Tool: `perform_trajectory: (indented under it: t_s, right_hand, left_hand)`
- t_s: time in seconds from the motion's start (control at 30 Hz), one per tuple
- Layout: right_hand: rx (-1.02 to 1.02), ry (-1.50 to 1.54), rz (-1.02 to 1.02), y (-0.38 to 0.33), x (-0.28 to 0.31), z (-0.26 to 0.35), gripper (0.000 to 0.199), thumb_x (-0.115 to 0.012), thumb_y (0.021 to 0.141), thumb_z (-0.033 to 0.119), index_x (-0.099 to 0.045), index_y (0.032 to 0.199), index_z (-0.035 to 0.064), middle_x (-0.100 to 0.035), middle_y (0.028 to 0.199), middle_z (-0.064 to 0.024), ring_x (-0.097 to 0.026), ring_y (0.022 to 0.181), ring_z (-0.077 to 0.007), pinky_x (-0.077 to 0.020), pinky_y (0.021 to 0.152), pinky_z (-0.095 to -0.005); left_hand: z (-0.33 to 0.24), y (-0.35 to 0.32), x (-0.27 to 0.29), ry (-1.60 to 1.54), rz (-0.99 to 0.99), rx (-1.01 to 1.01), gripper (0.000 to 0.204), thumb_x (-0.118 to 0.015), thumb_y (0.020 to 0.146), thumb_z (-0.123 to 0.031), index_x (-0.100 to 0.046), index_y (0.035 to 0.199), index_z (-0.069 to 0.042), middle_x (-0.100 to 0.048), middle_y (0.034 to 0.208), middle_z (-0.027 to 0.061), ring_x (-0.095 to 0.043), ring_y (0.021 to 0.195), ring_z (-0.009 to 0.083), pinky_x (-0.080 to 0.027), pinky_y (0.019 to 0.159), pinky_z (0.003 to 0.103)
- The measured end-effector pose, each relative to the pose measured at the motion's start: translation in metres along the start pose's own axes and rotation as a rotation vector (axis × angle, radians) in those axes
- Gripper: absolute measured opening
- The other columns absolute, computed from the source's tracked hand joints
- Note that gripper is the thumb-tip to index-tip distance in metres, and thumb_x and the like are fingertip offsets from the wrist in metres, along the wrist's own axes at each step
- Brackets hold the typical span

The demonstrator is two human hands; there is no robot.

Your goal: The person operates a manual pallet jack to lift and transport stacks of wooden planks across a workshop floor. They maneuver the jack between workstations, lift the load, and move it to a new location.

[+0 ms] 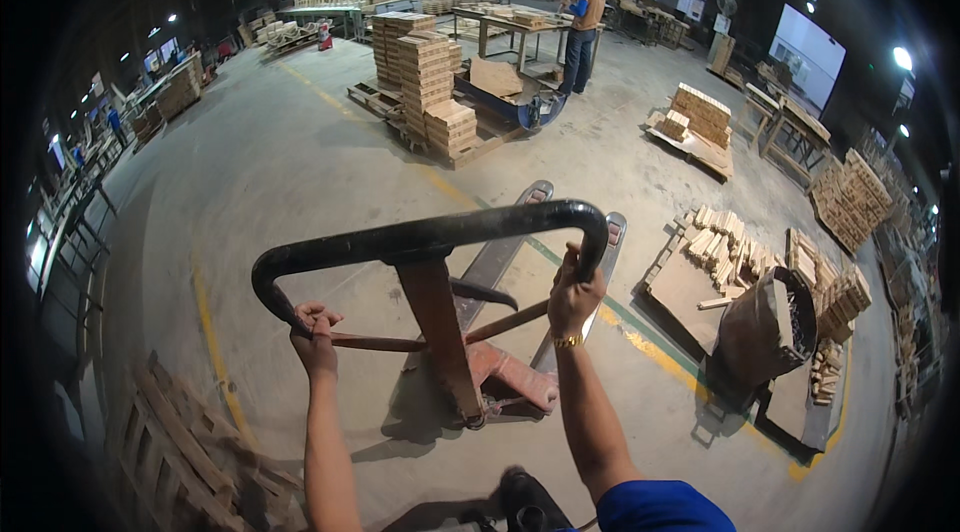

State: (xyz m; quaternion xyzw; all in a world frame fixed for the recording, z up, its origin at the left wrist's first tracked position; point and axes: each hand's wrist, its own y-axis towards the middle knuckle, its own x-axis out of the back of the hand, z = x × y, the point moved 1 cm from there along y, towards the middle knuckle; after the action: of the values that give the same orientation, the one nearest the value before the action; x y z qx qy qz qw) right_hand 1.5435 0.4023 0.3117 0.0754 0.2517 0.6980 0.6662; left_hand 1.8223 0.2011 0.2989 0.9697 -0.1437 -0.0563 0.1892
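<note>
A pallet jack (pixel 440 332) with a red-brown body stands before me, its black loop handle (pixel 440 237) raised toward me. My left hand (pixel 317 322) is closed round the handle's lower left corner. On the right side of the loop, my right hand (pixel 576 297) grips the black bar, a gold-coloured band at its wrist. The two forks (pixel 575 282) point away from me along the floor, with no load showing on them. Part of the jack's base is hidden behind the handle post.
Ahead stand tall stacks of wood pieces (pixel 425 82) on pallets. A person (pixel 583 27) stands by a work table (pixel 510 22). At right are a dark bin (pixel 765 332) and loose wood strips (pixel 735 247) on boards. Broken pallets (pixel 185 442) lie near left.
</note>
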Motion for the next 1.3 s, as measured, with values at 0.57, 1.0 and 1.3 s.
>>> perform_trajectory:
  t_s: [0.57, 1.0, 1.3]
  right_hand:
    - [-0.045, 0.076, 0.093, 0.23, -0.327, -0.239, 0.018, -0.052, 0.077, -0.001, -0.06, 0.094, 0.0001, -0.058, 0.072, -0.0021, -0.051, 0.064, -0.009, -0.0407, 0.057, -0.0229]
    - [0.197, -0.106, -0.197, 0.436, -0.504, -0.412, 0.012, -0.051, 0.082, 0.004, -0.059, 0.089, -0.0006, -0.051, 0.058, -0.0003, -0.047, 0.05, -0.0096, -0.0369, 0.046, -0.0244]
    - [0.281, -0.155, -0.307, 0.645, -0.547, -0.548, 0.019, -0.048, 0.071, -0.005, -0.054, 0.087, 0.003, -0.049, 0.063, -0.0149, -0.046, 0.05, -0.0263, -0.0385, 0.048, -0.0295]
  left_hand:
    - [0.169, 0.466, -0.176, 0.46, -0.542, -0.252, 0.016, -0.057, 0.082, -0.008, -0.054, 0.087, 0.006, -0.056, 0.079, 0.008, -0.052, 0.071, 0.019, -0.043, 0.07, 0.031]
    - [0.359, 0.818, -0.442, 0.149, -0.135, -0.27, 0.011, -0.052, 0.079, -0.01, -0.051, 0.082, 0.001, -0.052, 0.078, 0.003, -0.048, 0.074, 0.0152, -0.039, 0.072, 0.028]
    - [0.451, 0.958, -0.697, 0.181, 0.091, -0.259, 0.012, -0.054, 0.078, -0.012, -0.052, 0.078, 0.001, -0.052, 0.074, 0.0054, -0.048, 0.068, 0.018, -0.039, 0.067, 0.03]
